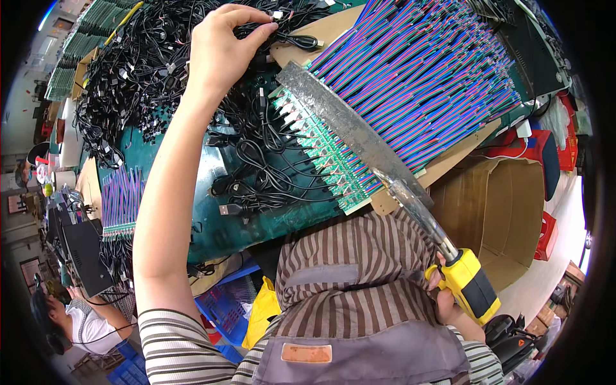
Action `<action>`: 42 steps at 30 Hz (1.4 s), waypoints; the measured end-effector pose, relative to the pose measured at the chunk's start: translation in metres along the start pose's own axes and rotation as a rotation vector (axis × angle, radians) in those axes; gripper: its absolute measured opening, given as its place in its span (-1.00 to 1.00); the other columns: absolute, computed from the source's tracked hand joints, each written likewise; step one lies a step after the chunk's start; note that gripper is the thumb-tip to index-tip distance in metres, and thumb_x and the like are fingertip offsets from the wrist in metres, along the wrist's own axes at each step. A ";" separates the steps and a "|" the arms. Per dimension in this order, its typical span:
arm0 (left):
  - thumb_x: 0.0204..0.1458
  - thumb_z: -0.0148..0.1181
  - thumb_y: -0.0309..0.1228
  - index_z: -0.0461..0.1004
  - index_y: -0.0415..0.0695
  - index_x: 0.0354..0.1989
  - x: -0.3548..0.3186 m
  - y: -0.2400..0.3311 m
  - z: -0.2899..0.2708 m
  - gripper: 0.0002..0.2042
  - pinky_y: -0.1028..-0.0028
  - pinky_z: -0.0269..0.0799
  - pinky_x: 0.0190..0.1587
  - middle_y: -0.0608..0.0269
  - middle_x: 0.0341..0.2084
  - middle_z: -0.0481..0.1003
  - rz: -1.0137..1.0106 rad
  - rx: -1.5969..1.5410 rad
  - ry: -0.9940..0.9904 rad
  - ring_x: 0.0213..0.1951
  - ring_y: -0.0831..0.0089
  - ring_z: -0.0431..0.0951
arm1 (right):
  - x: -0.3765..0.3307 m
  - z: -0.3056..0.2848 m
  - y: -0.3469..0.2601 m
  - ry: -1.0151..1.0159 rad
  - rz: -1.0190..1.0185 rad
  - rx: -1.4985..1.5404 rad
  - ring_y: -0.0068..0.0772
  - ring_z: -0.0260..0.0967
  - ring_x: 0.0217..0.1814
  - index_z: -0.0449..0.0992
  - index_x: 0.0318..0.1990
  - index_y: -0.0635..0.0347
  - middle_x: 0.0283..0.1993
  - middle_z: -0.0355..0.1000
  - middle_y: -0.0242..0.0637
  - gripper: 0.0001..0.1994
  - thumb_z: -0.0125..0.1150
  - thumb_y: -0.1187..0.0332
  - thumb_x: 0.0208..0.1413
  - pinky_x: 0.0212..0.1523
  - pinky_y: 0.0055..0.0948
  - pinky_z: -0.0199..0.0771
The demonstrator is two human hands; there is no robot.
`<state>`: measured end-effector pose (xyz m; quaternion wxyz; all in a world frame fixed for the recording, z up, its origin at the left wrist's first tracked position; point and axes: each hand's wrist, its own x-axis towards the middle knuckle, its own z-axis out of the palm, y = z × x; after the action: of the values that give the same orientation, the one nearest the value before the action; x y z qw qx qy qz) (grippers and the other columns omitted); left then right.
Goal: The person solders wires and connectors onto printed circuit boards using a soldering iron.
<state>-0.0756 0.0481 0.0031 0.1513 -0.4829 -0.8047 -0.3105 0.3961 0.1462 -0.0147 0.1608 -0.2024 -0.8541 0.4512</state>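
Note:
My left hand [221,48] reaches far out over the green bench and pinches a black cable [256,29] from a tangled heap of black cables [147,64]. My right hand [443,292], mostly hidden behind my striped apron, grips the yellow handle of a soldering tool [471,285]. Its long flat metal blade [346,122] lies across a row of green circuit strips [321,151] where many blue, red and purple wires [417,77] end.
More black cables with plugs [263,173] lie on the green bench [167,160]. An open cardboard box [494,212] stands at the right. Another wire bundle [119,199] and a black box [86,253] sit at the left, where another person [70,321] is seated. Blue crates [228,308] stand below.

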 end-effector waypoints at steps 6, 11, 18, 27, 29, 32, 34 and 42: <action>0.05 0.37 -0.30 0.68 -0.13 -0.20 0.006 0.005 0.008 -0.79 0.57 0.45 -0.05 0.29 -0.30 0.68 -0.150 -0.191 -0.095 -0.22 0.62 0.61 | -0.006 -0.001 0.003 -0.029 -0.019 -0.012 -0.05 0.53 -0.14 0.57 -0.26 0.27 -0.20 0.54 -0.07 -0.64 0.24 0.11 0.00 -0.10 -0.25 0.55; 0.07 0.35 -0.31 0.67 -0.16 -0.21 0.016 -0.005 0.021 -0.79 0.57 0.44 -0.05 0.31 -0.32 0.67 -0.143 -0.258 -0.121 -0.23 0.63 0.60 | -0.009 0.002 0.001 0.000 0.171 0.106 -0.04 0.53 -0.12 0.56 -0.26 0.27 -0.19 0.54 -0.05 -0.68 0.28 0.18 -0.05 -0.09 -0.25 0.56; 0.24 0.16 -0.38 0.53 -0.19 -0.10 0.046 -0.043 0.002 -0.83 0.52 0.41 -0.05 0.33 -0.24 0.58 -0.177 -0.723 0.228 -0.18 0.56 0.52 | -0.014 0.002 0.006 -0.018 0.116 0.086 -0.03 0.54 -0.13 0.54 -0.24 0.30 -0.19 0.54 -0.04 -0.67 0.31 0.23 -0.09 -0.10 -0.22 0.56; 0.28 0.10 -0.41 0.51 -0.19 -0.03 0.026 0.008 -0.086 -0.82 0.53 0.46 -0.08 0.28 -0.23 0.58 0.093 -0.710 0.282 -0.23 0.57 0.53 | -0.022 0.010 0.015 0.061 0.154 0.126 -0.04 0.53 -0.17 0.54 -0.31 0.27 -0.21 0.52 -0.05 -0.68 0.30 0.16 -0.05 -0.14 -0.24 0.54; 0.28 0.10 -0.45 0.56 -0.23 -0.06 0.011 0.016 -0.084 -0.82 0.66 0.41 -0.17 0.26 -0.21 0.60 0.071 -0.367 0.393 -0.29 0.68 0.49 | -0.019 0.010 0.014 0.044 0.133 0.099 -0.05 0.53 -0.18 0.55 -0.32 0.25 -0.22 0.53 -0.10 -0.69 0.28 0.14 -0.01 -0.14 -0.24 0.54; 0.29 0.09 -0.45 0.57 -0.24 -0.08 -0.009 0.022 -0.100 -0.82 0.67 0.32 -0.31 0.30 -0.24 0.58 0.021 -0.343 0.403 -0.42 0.71 0.37 | -0.013 0.005 0.009 -0.064 0.148 0.116 -0.17 0.50 -0.18 0.55 -0.29 0.19 -0.31 0.51 -0.29 -0.77 0.18 0.20 0.15 -0.13 -0.30 0.51; 0.27 0.08 -0.47 0.56 -0.25 -0.16 -0.021 0.058 -0.109 -0.85 0.68 0.16 -0.44 0.35 -0.34 0.53 -0.052 -0.343 0.146 -0.50 0.73 0.22 | -0.003 0.009 -0.003 -0.067 0.195 0.265 -0.24 0.49 -0.17 0.54 -0.24 0.19 -0.31 0.50 -0.31 -0.80 0.17 0.24 0.17 -0.14 -0.32 0.51; 0.07 0.15 -0.68 0.57 -0.31 -0.34 -0.110 0.169 -0.076 -0.92 0.55 0.49 -0.31 0.21 -0.48 0.57 -0.454 -0.825 -0.753 -0.41 0.52 0.60 | 0.068 0.034 -0.046 -0.357 -0.026 0.547 -0.35 0.42 -0.08 0.19 0.17 0.07 -0.07 0.37 -0.19 -0.48 0.15 0.68 0.08 -0.01 -0.35 0.48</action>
<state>0.1211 -0.0182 0.0609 -0.4140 -0.3949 -0.6989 -0.4293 0.3130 0.1324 0.0115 0.0624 -0.0586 -0.7186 0.6902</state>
